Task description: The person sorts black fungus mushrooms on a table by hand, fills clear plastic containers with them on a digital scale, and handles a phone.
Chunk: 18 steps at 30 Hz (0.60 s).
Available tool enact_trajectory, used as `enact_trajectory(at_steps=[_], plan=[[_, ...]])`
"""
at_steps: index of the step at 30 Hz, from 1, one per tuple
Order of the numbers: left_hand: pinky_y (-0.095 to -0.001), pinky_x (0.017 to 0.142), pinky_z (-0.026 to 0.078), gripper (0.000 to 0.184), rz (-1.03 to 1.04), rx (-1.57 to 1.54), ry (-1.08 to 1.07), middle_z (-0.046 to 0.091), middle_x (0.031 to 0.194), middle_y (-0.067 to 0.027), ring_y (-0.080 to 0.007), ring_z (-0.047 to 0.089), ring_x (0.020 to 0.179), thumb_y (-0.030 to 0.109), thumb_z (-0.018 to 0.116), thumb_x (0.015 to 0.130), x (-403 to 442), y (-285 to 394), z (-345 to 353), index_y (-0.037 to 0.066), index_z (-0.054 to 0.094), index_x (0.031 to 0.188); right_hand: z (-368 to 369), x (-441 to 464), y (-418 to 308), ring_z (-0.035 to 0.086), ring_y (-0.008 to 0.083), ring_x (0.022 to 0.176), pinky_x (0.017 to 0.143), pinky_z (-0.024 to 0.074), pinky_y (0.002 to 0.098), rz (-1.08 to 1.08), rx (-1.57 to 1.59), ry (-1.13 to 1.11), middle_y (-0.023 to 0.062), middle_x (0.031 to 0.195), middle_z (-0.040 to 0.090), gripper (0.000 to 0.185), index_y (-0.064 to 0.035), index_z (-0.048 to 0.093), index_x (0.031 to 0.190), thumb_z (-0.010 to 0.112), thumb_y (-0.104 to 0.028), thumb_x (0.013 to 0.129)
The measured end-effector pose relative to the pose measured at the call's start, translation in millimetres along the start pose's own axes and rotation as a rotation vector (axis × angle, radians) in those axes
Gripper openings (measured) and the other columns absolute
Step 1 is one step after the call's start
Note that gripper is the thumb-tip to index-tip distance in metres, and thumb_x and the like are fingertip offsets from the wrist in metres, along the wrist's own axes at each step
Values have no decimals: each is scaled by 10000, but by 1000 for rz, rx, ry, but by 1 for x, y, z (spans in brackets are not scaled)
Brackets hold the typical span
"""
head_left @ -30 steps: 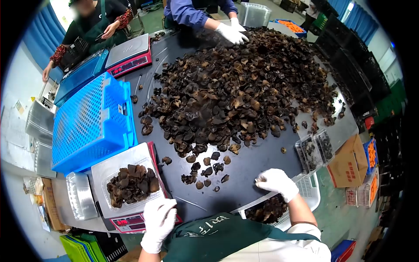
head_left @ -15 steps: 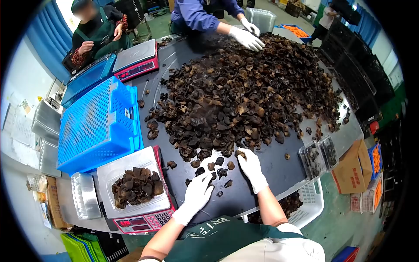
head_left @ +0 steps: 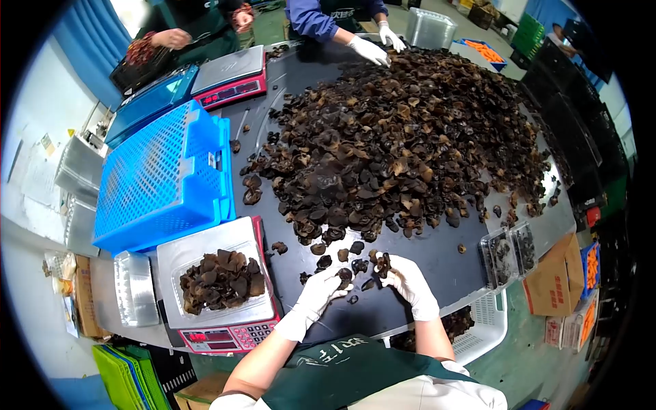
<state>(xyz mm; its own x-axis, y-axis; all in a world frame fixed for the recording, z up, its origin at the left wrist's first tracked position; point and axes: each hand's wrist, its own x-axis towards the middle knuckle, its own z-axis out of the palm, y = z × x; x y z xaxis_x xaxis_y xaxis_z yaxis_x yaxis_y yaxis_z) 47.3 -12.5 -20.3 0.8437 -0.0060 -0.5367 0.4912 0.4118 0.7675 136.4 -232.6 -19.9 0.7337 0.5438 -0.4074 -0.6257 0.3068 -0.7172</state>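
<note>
White-gloved, my left hand (head_left: 320, 295) is closed on a dark wood ear mushroom (head_left: 345, 275) at its fingertips. To the right, my right hand (head_left: 408, 281), also gloved, pinches another wood ear piece (head_left: 384, 265) between thumb and fingers. Several loose pieces lie on the dark tabletop (head_left: 437, 260) around and between both hands. Just beyond them spreads a large heap of wood ear mushrooms (head_left: 403, 143). Left of my left hand, a clear plastic tray filled with wood ears (head_left: 222, 281) rests on a red-edged scale (head_left: 205, 239) with a lit display.
Blue crates (head_left: 147, 178) stand at the left, near a second scale (head_left: 229, 75). Stacked clear trays (head_left: 135, 290) lie beside the near scale. Filled clear boxes (head_left: 499, 256) sit at the right edge, above a white basket (head_left: 488, 328). A co-worker's gloved hands (head_left: 372, 51) touch the heap's far side.
Both my hands have come up off the tabletop with mushroom pieces held. The left has shifted right. The camera view has moved slightly, and the co-worker's hands have drawn back a little.
</note>
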Motion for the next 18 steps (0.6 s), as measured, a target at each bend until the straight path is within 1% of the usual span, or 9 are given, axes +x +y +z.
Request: enact_trajectory(at_steps=[3,4,6,10,12,14,15,16,18], plan=[[-290,800,534,411,7,-357,-164,609,1140,-180,-237,629,981,197,602,919,-20,3,-8,-51,504,1231,21,3,-4,592,116,699,627,513,253,-17,-20,-35,73,894,643,316,60,601,1131,574,-173,919],[-279,788,524,389,15,-338,-157,624,1101,-151,-207,630,930,203,587,924,-25,-1,-10,-43,521,1219,28,6,-5,592,116,699,627,513,253,-3,-23,-64,73,894,643,316,60,601,1131,574,-173,919],[-260,754,508,362,-42,-151,-127,635,1053,-112,-163,616,863,212,566,928,-43,12,-6,-30,540,1196,46,14,-7,581,88,744,662,497,236,9,-445,-59,42,909,646,283,18,602,1134,567,-168,923],[-228,692,468,234,-18,22,-103,647,929,-40,-94,576,774,182,557,929,-82,15,-7,14,630,1075,99,33,2,580,89,764,713,489,233,-368,-717,-260,25,919,621,304,-25,607,1181,603,-85,883],[-228,736,471,231,0,112,-93,645,964,-18,-74,578,829,161,552,944,-104,30,-7,10,617,1106,137,32,-7,593,115,888,800,490,262,-38,-720,-260,49,998,624,340,-50,605,1200,623,-101,864],[-226,807,463,230,139,107,-81,640,1022,-19,-66,576,913,141,556,945,-115,22,-17,10,607,1126,167,44,0,614,149,904,795,498,281,-435,-969,-402,80,1022,643,339,-60,611,1186,634,-123,854],[-223,864,447,233,170,141,-50,633,1078,-20,-60,565,986,119,556,943,-122,23,-23,9,596,1144,185,47,4,603,126,893,768,477,234,-529,-1003,-398,61,986,643,314,-39,618,1154,618,-63,841],[-208,801,445,223,244,160,24,628,994,1,-50,555,894,128,556,942,-130,30,-24,15,608,1127,185,65,27,613,186,887,763,484,289,-631,-924,-426,91,995,641,311,-42,625,1133,624,-73,824],[-199,723,432,203,328,167,188,597,878,22,-46,512,777,113,558,929,-145,47,-25,25,629,1097,214,67,23,604,306,929,851,469,390,-871,-1121,-404,132,1047,637,322,-55,618,1140,613,-112,823]])
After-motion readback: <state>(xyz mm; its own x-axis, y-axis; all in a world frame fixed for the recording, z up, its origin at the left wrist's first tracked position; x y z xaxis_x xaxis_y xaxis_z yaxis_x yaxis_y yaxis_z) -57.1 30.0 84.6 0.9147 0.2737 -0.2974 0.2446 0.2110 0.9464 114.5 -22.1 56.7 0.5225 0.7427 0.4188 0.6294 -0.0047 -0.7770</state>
